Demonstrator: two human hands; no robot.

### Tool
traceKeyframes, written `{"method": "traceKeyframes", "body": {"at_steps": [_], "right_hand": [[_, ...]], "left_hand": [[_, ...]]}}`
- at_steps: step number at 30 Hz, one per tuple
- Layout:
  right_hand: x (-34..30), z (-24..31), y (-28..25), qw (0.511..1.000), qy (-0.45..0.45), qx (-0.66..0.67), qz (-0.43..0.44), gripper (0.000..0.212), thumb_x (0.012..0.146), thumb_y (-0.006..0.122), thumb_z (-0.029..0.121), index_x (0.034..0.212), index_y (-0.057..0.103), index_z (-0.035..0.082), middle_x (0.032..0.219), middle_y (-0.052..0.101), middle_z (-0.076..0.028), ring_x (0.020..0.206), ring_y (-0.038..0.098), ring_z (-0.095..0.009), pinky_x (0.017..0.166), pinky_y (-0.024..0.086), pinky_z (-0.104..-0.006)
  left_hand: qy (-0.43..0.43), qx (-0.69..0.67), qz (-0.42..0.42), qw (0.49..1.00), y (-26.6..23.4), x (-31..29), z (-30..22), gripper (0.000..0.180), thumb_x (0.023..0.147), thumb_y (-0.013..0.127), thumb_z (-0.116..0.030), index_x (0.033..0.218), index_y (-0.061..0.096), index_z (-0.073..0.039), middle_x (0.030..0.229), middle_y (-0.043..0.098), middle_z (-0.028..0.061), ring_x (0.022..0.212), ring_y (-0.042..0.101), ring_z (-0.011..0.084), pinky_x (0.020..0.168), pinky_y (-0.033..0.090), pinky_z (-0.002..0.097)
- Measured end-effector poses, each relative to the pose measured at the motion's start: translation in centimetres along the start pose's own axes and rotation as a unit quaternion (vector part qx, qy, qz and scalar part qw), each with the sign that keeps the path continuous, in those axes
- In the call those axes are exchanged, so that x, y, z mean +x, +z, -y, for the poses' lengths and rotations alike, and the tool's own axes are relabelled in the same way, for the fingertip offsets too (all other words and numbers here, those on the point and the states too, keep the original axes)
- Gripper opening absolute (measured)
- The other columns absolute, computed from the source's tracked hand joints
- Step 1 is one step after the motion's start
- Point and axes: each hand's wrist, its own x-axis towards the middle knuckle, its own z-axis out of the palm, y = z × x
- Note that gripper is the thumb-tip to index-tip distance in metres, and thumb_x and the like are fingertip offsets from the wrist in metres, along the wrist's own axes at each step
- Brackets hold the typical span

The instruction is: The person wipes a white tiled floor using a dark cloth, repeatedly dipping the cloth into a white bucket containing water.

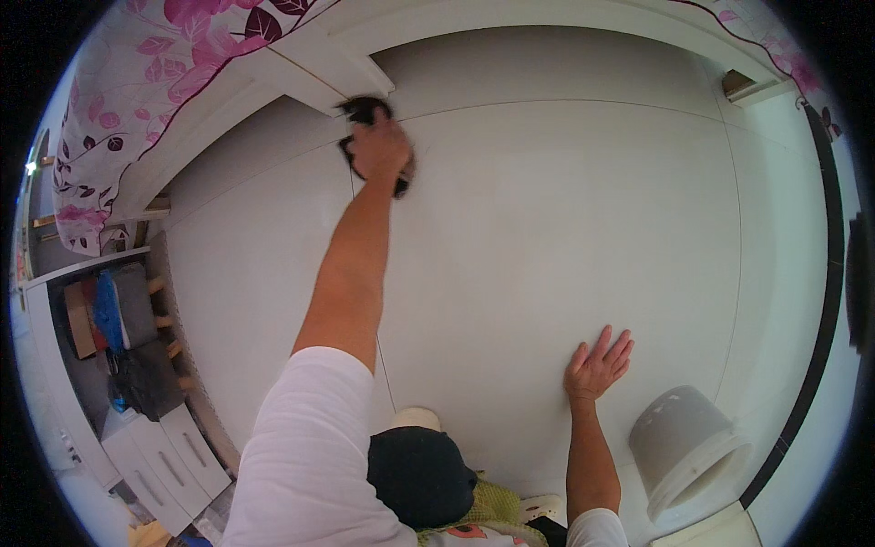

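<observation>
Stretched far ahead, my left hand (pixel 381 150) is closed on a black cloth (pixel 366 109) and presses it to the pale tiled floor (pixel 510 237), beside the foot of a white furniture leg (pixel 342 77). Dark parts of the cloth stick out around my fingers; the hand is a little blurred, and the rest of the cloth is hidden beneath it. Lower right, my right hand (pixel 599 366) rests flat on the floor with its fingers spread, holding nothing. Near it stands a whitish plastic bucket (pixel 679 438), whose contents I cannot see.
White furniture with a pink floral cloth (pixel 182 55) hanging over it borders the far side. At left is a cabinet with white drawers (pixel 169 460) and filled shelves. A black skirting strip (pixel 831 237) runs along the right wall. My dark-clad knee (pixel 419 479) is at the bottom.
</observation>
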Motion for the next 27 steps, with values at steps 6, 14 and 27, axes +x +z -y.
{"method": "traceKeyframes", "body": {"at_steps": [6,14,27], "right_hand": [[-0.3,0.3,0.3,1.000,0.000,0.015,-0.003,0.056,0.081,0.050,0.030,0.131,0.036,0.011,0.141,0.020,-0.020,0.130,0.017,-0.040,0.099,0.018,-0.0586],[-0.5,-0.2,0.2,0.999,0.002,0.027,-0.023,0.055,0.080,0.052,0.032,0.130,0.039,0.013,0.141,0.023,-0.019,0.130,0.019,-0.039,0.098,0.020,-0.0577],[0.0,-0.5,-0.5,0.999,0.015,0.048,-0.011,0.055,0.078,0.056,0.030,0.128,0.041,0.013,0.140,0.022,-0.020,0.128,0.021,-0.041,0.098,0.020,-0.0590]], "left_hand": [[0.117,-0.088,0.118,0.982,-0.5,-7.3,-12.5,0.051,0.090,0.030,-0.031,0.137,0.027,-0.013,0.122,0.042,0.0248,0.104,0.051,0.0402,0.088,0.042,0.0474],[0.324,-0.168,0.274,0.890,1.1,-23.1,-24.5,0.049,0.087,0.042,-0.022,0.132,0.031,-0.008,0.117,0.045,0.0218,0.102,0.052,0.0379,0.084,0.045,0.0464],[0.086,-0.122,0.009,0.989,-1.7,-5.4,5.5,0.051,0.084,0.048,-0.039,0.125,0.048,-0.008,0.128,0.045,0.0153,0.119,0.037,0.0303,0.099,0.030,0.0394]]}}
